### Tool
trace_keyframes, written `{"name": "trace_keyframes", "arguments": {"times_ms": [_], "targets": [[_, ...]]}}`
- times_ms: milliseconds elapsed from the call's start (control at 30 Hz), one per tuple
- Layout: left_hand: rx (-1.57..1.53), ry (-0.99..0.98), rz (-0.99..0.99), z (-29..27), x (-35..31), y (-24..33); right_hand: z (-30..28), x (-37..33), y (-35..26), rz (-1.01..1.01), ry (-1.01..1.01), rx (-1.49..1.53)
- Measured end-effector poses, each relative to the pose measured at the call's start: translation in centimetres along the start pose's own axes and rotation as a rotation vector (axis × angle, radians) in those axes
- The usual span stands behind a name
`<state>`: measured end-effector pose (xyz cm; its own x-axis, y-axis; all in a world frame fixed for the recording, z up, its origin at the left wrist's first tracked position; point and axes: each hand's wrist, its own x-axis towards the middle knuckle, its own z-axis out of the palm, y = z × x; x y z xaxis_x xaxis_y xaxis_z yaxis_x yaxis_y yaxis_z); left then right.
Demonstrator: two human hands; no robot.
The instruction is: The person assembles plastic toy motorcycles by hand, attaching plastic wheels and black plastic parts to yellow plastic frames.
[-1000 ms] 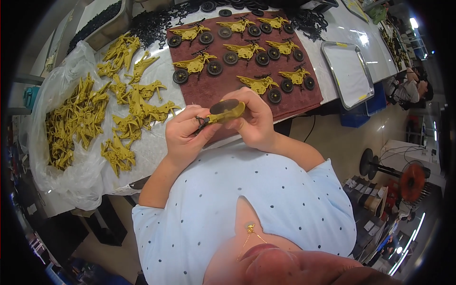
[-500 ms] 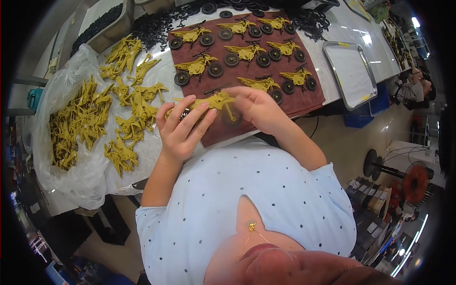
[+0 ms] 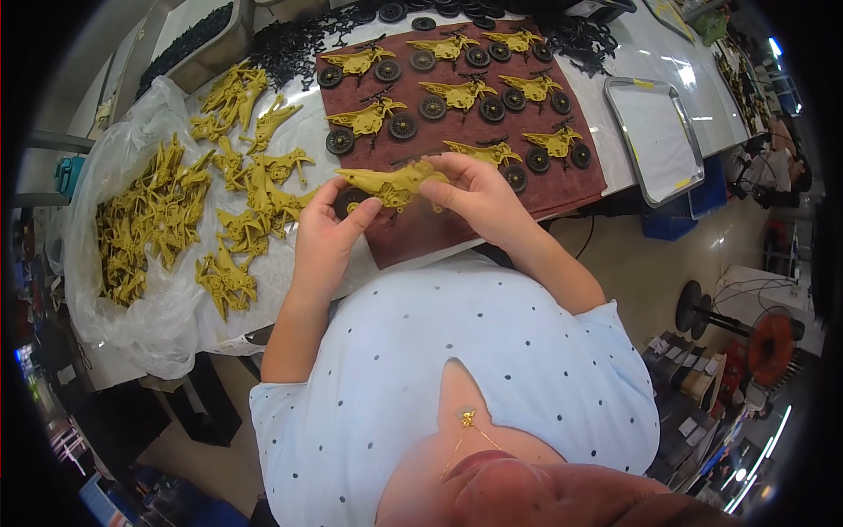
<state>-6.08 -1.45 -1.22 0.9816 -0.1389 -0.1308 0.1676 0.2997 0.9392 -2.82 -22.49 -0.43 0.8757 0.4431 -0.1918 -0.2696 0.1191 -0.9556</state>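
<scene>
Mid-frame, the left hand (image 3: 323, 233) and right hand (image 3: 483, 200), both closed in pinches, grip a yellow toy motorbike (image 3: 386, 184); uneven pressure could twist it loose.

Nearest toy motorbike (image 3: 384, 182), yellow, its wheel (image 3: 345, 198) black; loose body parts (image 3: 261, 189), yellow; small parts (image 3: 297, 46), black; cloth (image 3: 397, 241), maroon; shirt (image 3: 413, 325), pale blue, dark-dotted; bin (image 3: 669, 227), blue; fan (image 3: 771, 350), orange-red; pendant (image 3: 468, 418), gold.

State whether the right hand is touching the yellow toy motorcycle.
Touching. The head view shows the right hand gripping one end of the yellow toy motorcycle, its thumb lying against the yellow body.
</scene>
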Motion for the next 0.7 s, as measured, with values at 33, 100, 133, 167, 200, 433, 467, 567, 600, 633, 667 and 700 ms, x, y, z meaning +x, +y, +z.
{"name": "trace_keyframes", "arguments": {"times_ms": [33, 100, 133, 167, 200, 433, 467, 567, 600, 633, 667, 700], "targets": [[-0.024, 0.015, -0.057, 0.1, 0.1, 0.0, 0.1, 0.0, 0.2, -0.009, 0.000, 0.025], [0.010, 0.022, -0.048, 0.2, 0.2, 0.3, 0.2, 0.1, 0.2, -0.017, 0.000, 0.052], [0.044, 0.027, -0.038, 0.4, 0.2, 0.4, 0.2, 0.2, 0.1, 0.000, -0.005, 0.009], [0.043, 0.027, -0.040, 0.6, 0.1, 0.4, 0.2, 0.2, 0.0, 0.017, -0.009, -0.033], [0.046, 0.035, -0.056, 0.8, 0.1, 0.5, 0.3, 0.2, -0.2, 0.019, -0.008, -0.033], [0.202, 0.044, -0.012, 1.2, -0.4, -0.1, 0.5, 0.3, 1.4, -0.019, 0.053, -0.208], [0.202, 0.044, -0.012, 1.2, -0.4, -0.2, 0.5, 0.3, 1.8, -0.107, 0.093, -0.153], [0.201, 0.040, 0.075, 1.4, -0.4, -0.2, 0.5, -0.2, 1.2, -0.154, 0.039, -0.176], [0.220, 0.030, 0.095, 1.5, -0.4, 0.0, 0.5, -0.2, 1.0, -0.155, 0.035, -0.176], [0.239, 0.019, 0.113, 1.5, -0.5, 0.2, 0.5, -0.4, 0.8, -0.198, 0.040, -0.277], [0.240, 0.021, 0.113, 1.4, -0.4, 0.2, 0.6, -0.6, 0.6, -0.242, 0.046, -0.378], [0.202, 0.005, 0.150, 1.2, -0.3, -0.1, 0.6, -0.8, 0.4, -0.242, 0.043, -0.377]]}}
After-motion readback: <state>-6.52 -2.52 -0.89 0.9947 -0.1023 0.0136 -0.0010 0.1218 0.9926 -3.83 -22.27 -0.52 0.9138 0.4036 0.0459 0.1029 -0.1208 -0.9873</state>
